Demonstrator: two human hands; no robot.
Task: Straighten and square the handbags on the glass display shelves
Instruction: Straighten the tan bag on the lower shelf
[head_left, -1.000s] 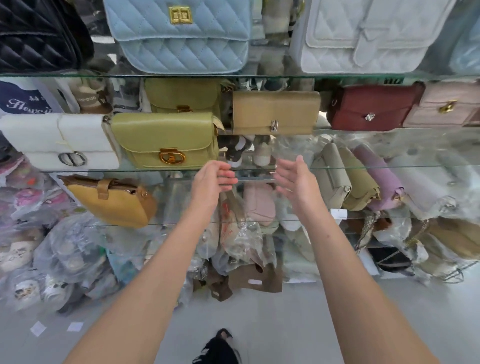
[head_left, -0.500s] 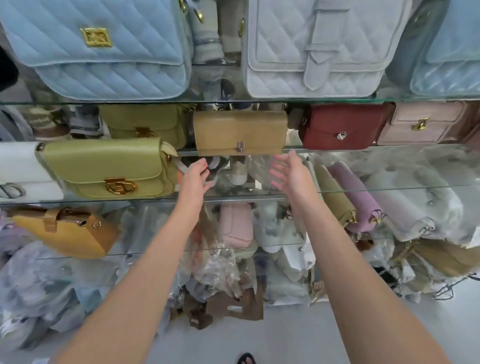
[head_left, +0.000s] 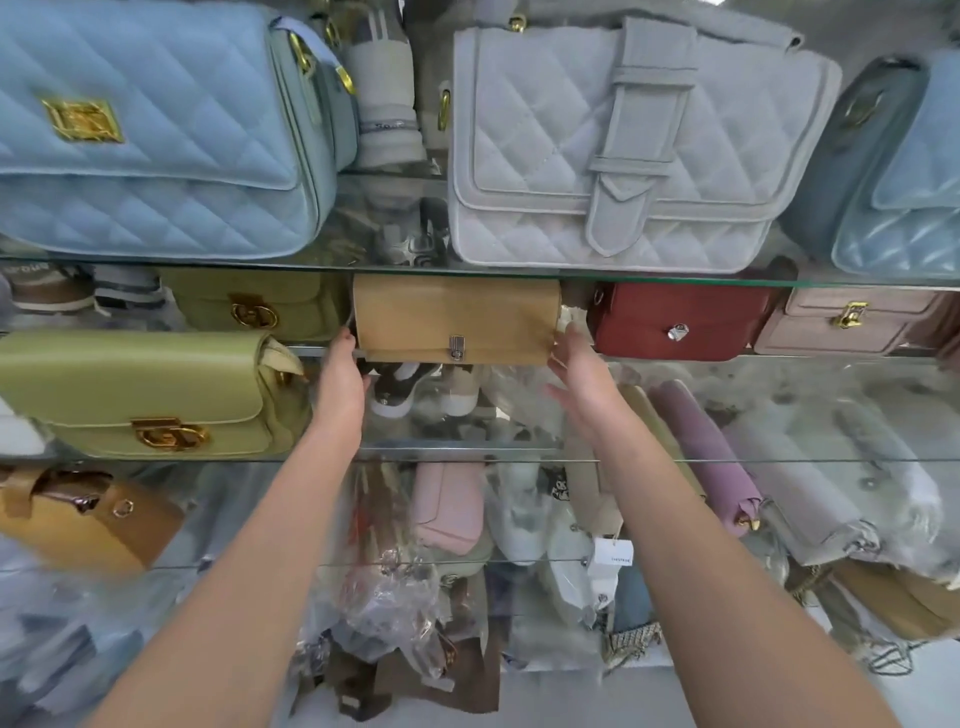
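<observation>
A tan flap handbag (head_left: 457, 317) with a small silver clasp stands at the back of the middle glass shelf (head_left: 467, 451). My left hand (head_left: 340, 376) reaches its lower left corner, fingertips touching the bag's left end. At its right end is my right hand (head_left: 577, 371), fingers spread and fingertips against the side. Neither hand is closed around the bag. Left of it stand two olive-green bags, one at the back (head_left: 254, 306) and one in front (head_left: 150, 395). A dark red bag (head_left: 680, 322) and a dusty pink bag (head_left: 852, 322) stand to its right.
On the upper glass shelf sit a light blue quilted bag (head_left: 156, 130), a grey quilted bag (head_left: 623, 150) and another blue one (head_left: 904, 171). A mustard bag (head_left: 88, 519), a lilac bag (head_left: 706, 457) and several plastic-wrapped bags crowd the lower shelves.
Both hands have moved up and forward from below the shelf edge to the two ends of the tan handbag. The view has come closer to the shelves.
</observation>
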